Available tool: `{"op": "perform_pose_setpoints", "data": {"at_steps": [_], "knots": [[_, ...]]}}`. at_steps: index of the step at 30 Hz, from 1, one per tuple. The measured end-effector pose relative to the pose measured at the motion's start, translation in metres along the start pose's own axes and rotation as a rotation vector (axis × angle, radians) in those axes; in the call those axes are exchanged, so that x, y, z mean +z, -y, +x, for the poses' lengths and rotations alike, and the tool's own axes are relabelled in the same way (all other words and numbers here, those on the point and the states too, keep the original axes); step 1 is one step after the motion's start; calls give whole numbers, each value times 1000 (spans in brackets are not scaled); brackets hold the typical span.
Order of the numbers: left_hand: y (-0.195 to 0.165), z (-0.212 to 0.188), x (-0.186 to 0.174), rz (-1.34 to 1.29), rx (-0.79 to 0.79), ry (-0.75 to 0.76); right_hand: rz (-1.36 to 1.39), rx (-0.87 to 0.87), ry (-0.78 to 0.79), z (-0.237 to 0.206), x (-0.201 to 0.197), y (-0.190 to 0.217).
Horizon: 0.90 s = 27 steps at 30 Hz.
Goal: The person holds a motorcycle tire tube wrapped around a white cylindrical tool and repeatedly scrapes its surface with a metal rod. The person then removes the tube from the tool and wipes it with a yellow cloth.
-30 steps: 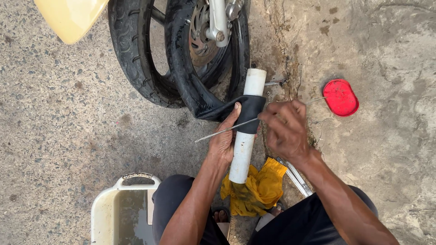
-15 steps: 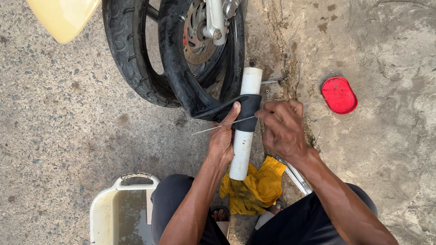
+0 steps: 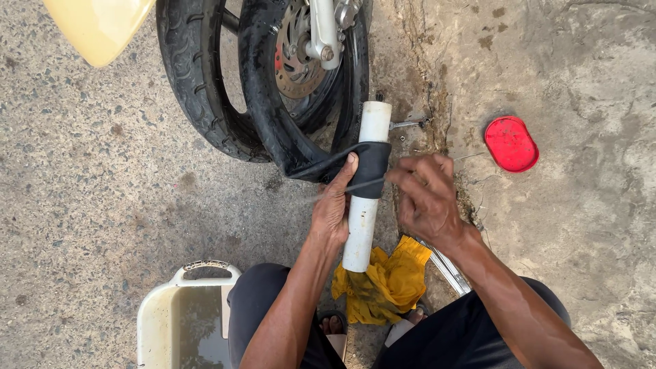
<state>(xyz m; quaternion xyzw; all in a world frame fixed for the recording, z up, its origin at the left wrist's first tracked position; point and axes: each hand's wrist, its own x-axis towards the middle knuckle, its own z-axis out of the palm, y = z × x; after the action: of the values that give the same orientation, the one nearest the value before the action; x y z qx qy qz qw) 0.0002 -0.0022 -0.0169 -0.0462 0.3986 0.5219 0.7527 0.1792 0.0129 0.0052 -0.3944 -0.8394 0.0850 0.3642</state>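
At centre frame I see the left hand (image 3: 333, 208) clamped on a white pipe (image 3: 363, 205) wrapped in black inner tube (image 3: 369, 167), right hand (image 3: 427, 198) at 3 o'clock pinching a thin rod (image 3: 362, 183), wheel (image 3: 273, 82) at 12.

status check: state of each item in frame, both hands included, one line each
left hand: gripping the white pipe, thumb pressing the rubber
right hand: fingers pinched on a thin tool
inner tube: black, pulled out of the tyre, draped over the pipe
white pipe: lying lengthways, part wrapped by tube
tyre: off the rim on one side
red lid: lying on the concrete, apart
basin: holds murky water
yellow rag: crumpled under pipe end
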Motion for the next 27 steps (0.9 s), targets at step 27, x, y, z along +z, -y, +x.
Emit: {"op": "perform_pose_setpoints", "data": {"at_steps": [27], "knots": [[-8, -14, 11, 63, -223, 251, 711, 520, 123, 8, -13, -12]]}}
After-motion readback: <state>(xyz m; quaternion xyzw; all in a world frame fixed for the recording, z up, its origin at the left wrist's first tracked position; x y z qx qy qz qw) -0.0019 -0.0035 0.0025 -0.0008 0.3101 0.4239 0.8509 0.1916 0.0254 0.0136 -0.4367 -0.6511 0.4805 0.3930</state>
